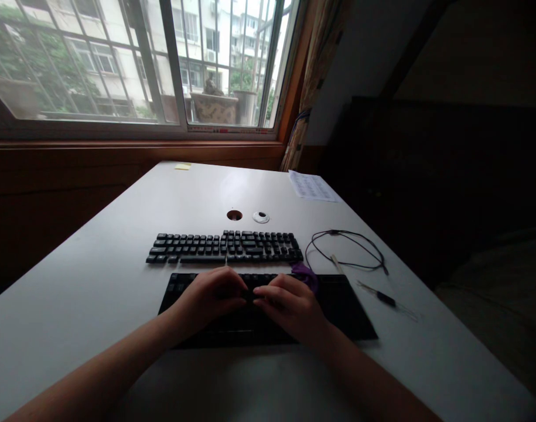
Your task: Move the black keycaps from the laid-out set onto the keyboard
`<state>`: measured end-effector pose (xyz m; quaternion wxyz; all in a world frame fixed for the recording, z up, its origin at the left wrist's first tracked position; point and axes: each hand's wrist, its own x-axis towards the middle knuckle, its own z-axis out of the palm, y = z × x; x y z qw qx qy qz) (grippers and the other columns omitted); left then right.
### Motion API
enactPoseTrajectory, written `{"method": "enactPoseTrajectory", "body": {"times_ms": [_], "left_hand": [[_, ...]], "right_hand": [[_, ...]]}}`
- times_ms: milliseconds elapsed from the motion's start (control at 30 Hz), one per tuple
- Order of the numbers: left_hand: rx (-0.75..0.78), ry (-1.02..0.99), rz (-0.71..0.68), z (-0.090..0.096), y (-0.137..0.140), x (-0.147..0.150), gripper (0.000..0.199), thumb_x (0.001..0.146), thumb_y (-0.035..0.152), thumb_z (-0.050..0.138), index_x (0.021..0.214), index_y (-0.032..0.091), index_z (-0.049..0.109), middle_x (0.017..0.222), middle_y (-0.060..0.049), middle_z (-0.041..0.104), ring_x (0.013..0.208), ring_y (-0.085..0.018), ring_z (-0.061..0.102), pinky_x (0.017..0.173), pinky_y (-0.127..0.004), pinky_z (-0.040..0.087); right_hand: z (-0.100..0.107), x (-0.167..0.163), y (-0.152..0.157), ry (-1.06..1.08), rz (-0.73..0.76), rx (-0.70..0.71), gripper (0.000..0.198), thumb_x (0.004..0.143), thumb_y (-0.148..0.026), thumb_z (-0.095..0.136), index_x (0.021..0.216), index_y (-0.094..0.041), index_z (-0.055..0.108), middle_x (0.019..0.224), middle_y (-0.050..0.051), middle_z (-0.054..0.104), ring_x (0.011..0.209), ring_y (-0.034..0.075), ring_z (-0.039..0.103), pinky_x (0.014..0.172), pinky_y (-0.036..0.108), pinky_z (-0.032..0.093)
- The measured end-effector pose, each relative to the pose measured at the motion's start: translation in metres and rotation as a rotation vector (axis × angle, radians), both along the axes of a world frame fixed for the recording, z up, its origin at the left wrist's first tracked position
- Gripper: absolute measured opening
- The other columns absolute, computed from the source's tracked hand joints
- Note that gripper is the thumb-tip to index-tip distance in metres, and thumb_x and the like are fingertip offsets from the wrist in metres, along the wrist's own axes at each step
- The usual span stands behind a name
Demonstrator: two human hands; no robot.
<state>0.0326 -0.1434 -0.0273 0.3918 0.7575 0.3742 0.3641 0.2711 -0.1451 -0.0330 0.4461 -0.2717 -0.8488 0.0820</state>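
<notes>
Beyond our white desk [87,264], a window [171,64] — over the desk's keyboard [344,308], our left hand [210,297] and right hand [292,305] curl inward, nearly touching; their grip we cannot tell.

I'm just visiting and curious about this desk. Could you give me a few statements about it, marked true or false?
1. The left hand and right hand are both over the black board. True.
2. The rows of keys lie between the board and the person. False: they lie beyond the board, towards the window.
3. The cable lies in loops, right of the keys. True.
4. The purple cloth is at the desk's left edge. False: it is by the board's far edge, near the right hand.
</notes>
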Motion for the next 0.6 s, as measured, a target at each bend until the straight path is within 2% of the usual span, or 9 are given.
{"method": "enactPoseTrajectory", "body": {"times_ms": [200,333,600], "left_hand": [[-0.018,0.024,0.019,-0.0026,0.0008,0.0010,0.016,0.080,0.025,0.077,0.089,0.017,0.068,0.080,-0.001,0.067,0.071,-0.014,0.060,0.063,-0.023,0.049],[-0.020,0.032,0.019,-0.0060,0.0009,0.0014,0.014,0.082,0.024,0.073,0.091,0.016,0.067,0.082,-0.002,0.068,0.072,-0.015,0.061,0.066,-0.025,0.050],[0.029,0.067,0.033,-0.0094,0.0032,0.0013,0.013,0.083,0.024,0.074,0.092,0.017,0.068,0.082,-0.001,0.071,0.072,-0.015,0.064,0.065,-0.024,0.051]], "right_hand": [[-0.0004,-0.0030,0.0003,-0.010,0.026,-0.037,0.019,0.091,-0.022,0.069,0.110,-0.023,0.071,0.083,0.003,0.067,0.073,0.014,0.064,0.065,0.025,0.055],[-0.0019,-0.0054,-0.0001,0.002,0.019,-0.068,0.019,0.091,-0.019,0.068,0.109,-0.023,0.071,0.083,0.003,0.066,0.073,0.014,0.064,0.065,0.025,0.055],[-0.0034,-0.0065,-0.0008,-0.009,0.012,-0.150,0.020,0.090,-0.021,0.069,0.109,-0.024,0.070,0.085,0.003,0.065,0.076,0.016,0.062,0.069,0.027,0.053]]}}
